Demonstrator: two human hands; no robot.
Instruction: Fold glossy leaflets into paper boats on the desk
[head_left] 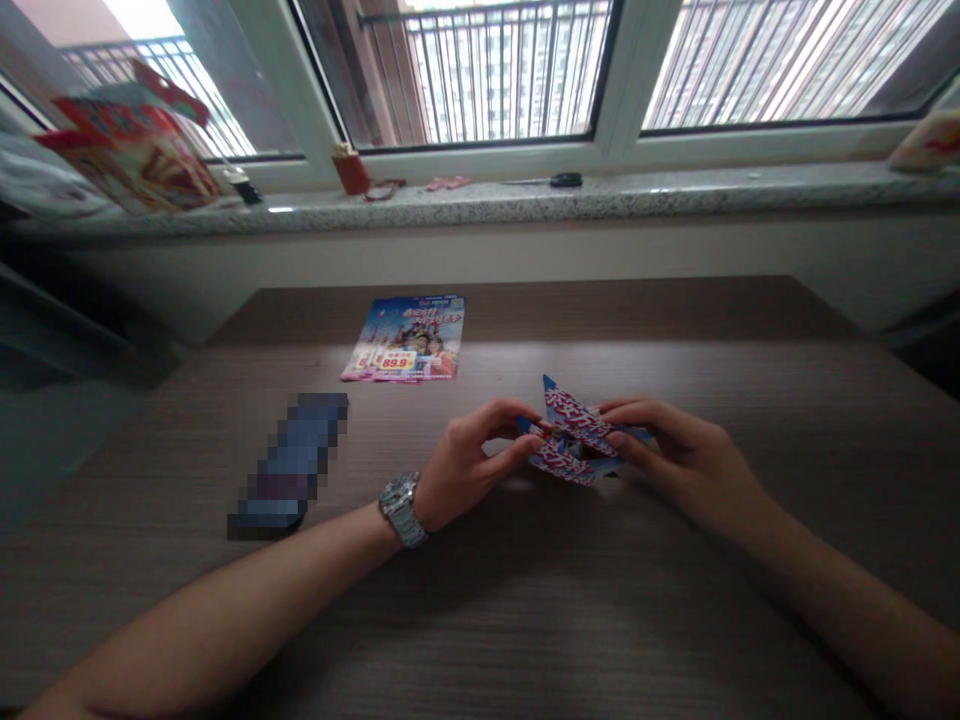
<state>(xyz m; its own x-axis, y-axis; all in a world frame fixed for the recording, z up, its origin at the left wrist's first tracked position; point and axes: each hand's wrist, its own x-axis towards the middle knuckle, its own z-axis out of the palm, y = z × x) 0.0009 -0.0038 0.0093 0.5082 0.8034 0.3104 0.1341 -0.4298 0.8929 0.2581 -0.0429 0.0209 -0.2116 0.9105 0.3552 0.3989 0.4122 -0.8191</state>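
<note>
Between my two hands is a folded paper [577, 425], printed in blue, red and white, with pointed corners and an opening in its middle. My left hand [480, 455], with a metal watch [403, 509] on the wrist, pinches its left side between thumb and fingers. On the opposite side, my right hand [675, 445] grips the paper the same way. The folded paper is just above or on the wooden table [480, 620]; I cannot tell which. Its underside is hidden.
A stack of printed flyers [412, 335] lies beyond my left hand. A pixelated dark, phone-shaped object [289, 465] rests at the left. On the granite windowsill [480, 205] are scissors [564, 181], a small red container [350, 172] and a red food bag [142, 150].
</note>
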